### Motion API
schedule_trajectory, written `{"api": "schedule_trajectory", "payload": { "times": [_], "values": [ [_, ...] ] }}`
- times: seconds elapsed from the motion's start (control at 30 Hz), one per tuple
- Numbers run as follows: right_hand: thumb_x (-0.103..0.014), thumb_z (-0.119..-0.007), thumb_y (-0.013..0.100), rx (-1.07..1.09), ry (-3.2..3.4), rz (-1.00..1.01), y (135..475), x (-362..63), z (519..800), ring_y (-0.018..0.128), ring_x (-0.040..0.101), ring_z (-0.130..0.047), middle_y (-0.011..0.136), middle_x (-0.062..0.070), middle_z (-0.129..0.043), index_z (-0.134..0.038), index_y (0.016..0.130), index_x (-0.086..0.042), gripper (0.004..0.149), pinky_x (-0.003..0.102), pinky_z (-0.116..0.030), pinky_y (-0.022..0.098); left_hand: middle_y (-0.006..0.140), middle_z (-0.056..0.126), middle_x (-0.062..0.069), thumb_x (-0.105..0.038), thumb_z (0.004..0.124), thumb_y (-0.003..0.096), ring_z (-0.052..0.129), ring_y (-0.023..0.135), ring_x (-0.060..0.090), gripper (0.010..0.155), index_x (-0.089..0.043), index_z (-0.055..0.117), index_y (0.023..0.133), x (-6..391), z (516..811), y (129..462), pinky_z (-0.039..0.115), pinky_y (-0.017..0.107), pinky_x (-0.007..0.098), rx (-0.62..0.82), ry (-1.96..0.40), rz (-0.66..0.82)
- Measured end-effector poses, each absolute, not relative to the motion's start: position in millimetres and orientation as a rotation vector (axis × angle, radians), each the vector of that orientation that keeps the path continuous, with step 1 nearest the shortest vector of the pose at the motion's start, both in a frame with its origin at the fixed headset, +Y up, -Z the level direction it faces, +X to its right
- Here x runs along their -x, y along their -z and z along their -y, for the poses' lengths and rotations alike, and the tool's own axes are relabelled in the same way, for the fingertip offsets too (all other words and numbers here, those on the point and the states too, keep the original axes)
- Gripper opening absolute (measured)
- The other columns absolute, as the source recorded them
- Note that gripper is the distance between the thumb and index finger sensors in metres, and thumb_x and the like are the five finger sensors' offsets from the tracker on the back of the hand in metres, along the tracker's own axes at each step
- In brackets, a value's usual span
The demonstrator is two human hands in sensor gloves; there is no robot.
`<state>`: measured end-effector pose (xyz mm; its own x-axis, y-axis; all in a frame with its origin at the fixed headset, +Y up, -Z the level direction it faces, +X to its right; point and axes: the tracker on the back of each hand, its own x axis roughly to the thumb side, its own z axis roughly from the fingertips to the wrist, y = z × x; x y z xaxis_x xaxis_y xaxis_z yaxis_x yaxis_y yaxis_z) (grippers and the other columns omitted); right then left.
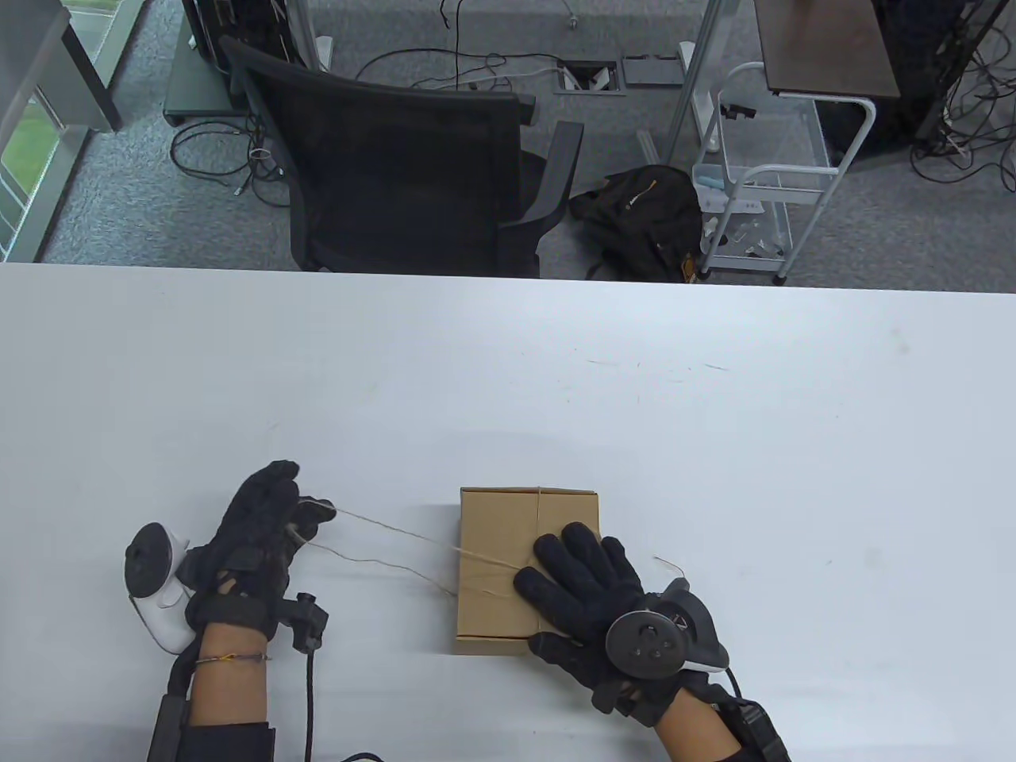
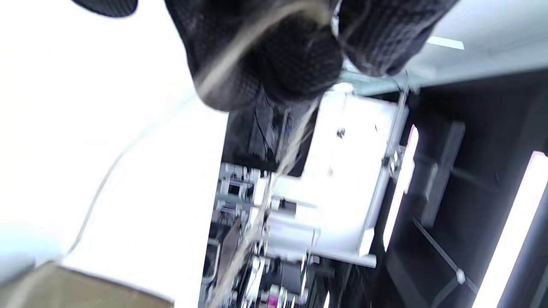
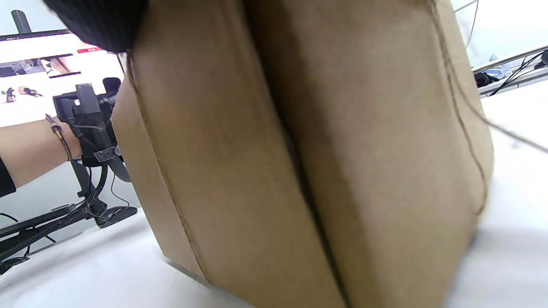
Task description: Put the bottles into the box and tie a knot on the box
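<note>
A closed brown cardboard box (image 1: 500,540) lies on the white table (image 1: 508,373), with thin twine (image 1: 397,540) wrapped over its lid. My right hand (image 1: 583,591) rests flat on the box's right half, fingers spread, pressing the twine where it crosses. To the left of the box, my left hand (image 1: 274,516) pinches the twine, and two strands run taut from it to the box. In the left wrist view the curled fingers (image 2: 295,60) hold the twine (image 2: 295,137) and a box corner (image 2: 85,286) shows below. The right wrist view is filled by the box (image 3: 299,149). No bottles are visible.
A loose twine end (image 1: 671,565) lies on the table right of the box. A black office chair (image 1: 413,167) stands beyond the table's far edge, with a backpack (image 1: 643,214) and a white cart (image 1: 762,175) on the floor behind.
</note>
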<state>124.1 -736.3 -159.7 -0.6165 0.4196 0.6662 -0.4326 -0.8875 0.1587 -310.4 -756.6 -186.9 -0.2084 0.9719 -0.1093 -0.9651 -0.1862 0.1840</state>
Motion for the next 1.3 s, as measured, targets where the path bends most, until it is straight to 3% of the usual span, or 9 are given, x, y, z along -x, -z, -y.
{"api": "schedule_trajectory", "payload": {
  "times": [0.27,0.33,0.4,0.5,0.6,0.73,0.87,1.07,1.3],
  "values": [
    [-0.057,-0.066,0.047,-1.005,-2.452,0.010,160,-125,737,0.104,0.045,-0.026,0.118,0.012,-0.039,-0.058,0.108,-0.025,0.070,0.073,-0.031,0.067,0.088,0.092,-0.002,-0.043,0.077,0.0582,0.091,0.088,0.033,0.075,-0.010,0.043,0.116,329,765,184,0.049,0.068,0.080,-0.130,-1.685,-0.381],
    [-0.057,-0.066,0.047,-1.007,-2.452,0.006,160,-125,737,0.104,0.045,-0.026,0.118,0.012,-0.039,-0.058,0.108,-0.025,0.070,0.073,-0.031,0.067,0.095,0.089,0.010,-0.044,0.079,0.0572,0.084,0.093,0.044,0.076,-0.009,0.046,0.116,325,760,184,0.042,0.067,0.082,-0.123,-1.618,-0.400],
    [-0.057,-0.066,0.047,-1.009,-2.448,0.005,160,-124,738,0.104,0.045,-0.025,0.118,0.012,-0.038,-0.058,0.109,-0.025,0.069,0.074,-0.030,0.067,0.118,0.059,0.030,-0.048,0.081,0.0552,0.052,0.106,0.062,0.079,-0.011,0.050,0.118,314,750,187,0.028,0.064,0.086,-0.088,-1.337,-0.406],
    [-0.057,-0.067,0.047,-1.011,-2.446,0.001,159,-124,738,0.104,0.044,-0.024,0.118,0.012,-0.038,-0.058,0.109,-0.024,0.070,0.074,-0.029,0.066,0.124,0.031,0.038,-0.056,0.077,0.0553,0.028,0.107,0.069,0.089,-0.009,0.040,0.122,296,740,191,0.022,0.060,0.086,0.059,-0.819,-0.398],
    [-0.057,-0.067,0.047,-1.015,-2.438,-0.002,159,-124,738,0.104,0.044,-0.024,0.118,0.012,-0.038,-0.058,0.109,-0.024,0.070,0.074,-0.029,0.066,0.126,0.020,0.036,-0.061,0.074,0.0543,0.018,0.108,0.068,0.091,-0.017,0.036,0.124,261,735,196,0.020,0.060,0.086,0.084,-0.477,-0.249],
    [-0.056,-0.067,0.047,-1.017,-2.438,-0.002,159,-124,738,0.104,0.045,-0.024,0.118,0.013,-0.038,-0.058,0.109,-0.024,0.070,0.074,-0.029,0.066,0.128,0.014,0.030,-0.057,0.076,0.0534,0.010,0.109,0.064,0.087,-0.027,0.036,0.124,213,729,195,0.016,0.063,0.084,0.035,-0.653,0.044],
    [-0.056,-0.067,0.047,-1.016,-2.429,-0.005,159,-124,738,0.104,0.044,-0.024,0.118,0.012,-0.038,-0.058,0.109,-0.024,0.070,0.074,-0.028,0.066,0.130,0.024,0.025,-0.053,0.079,0.0519,0.015,0.112,0.061,0.075,-0.032,0.054,0.120,163,725,187,0.020,0.066,0.083,0.049,-0.682,0.330],
    [-0.055,-0.067,0.047,-1.022,-2.392,0.024,161,-127,735,0.104,0.045,-0.027,0.117,0.015,-0.042,-0.062,0.107,-0.022,0.069,0.074,-0.029,0.066,0.128,0.048,0.021,-0.044,0.085,0.0498,0.035,0.114,0.060,0.059,-0.028,0.078,0.106,136,724,178,0.033,0.068,0.084,-0.036,-0.532,0.350],
    [-0.044,-0.078,0.049,-0.642,-2.168,0.403,170,-175,716,0.080,0.051,-0.073,0.093,0.026,-0.080,-0.060,0.107,-0.017,0.066,0.069,-0.056,0.062,0.121,0.067,0.018,-0.040,0.088,0.0490,0.058,0.112,0.055,0.053,-0.026,0.083,0.100,138,726,175,0.046,0.070,0.081,-0.063,-0.565,0.354]
  ]
}}
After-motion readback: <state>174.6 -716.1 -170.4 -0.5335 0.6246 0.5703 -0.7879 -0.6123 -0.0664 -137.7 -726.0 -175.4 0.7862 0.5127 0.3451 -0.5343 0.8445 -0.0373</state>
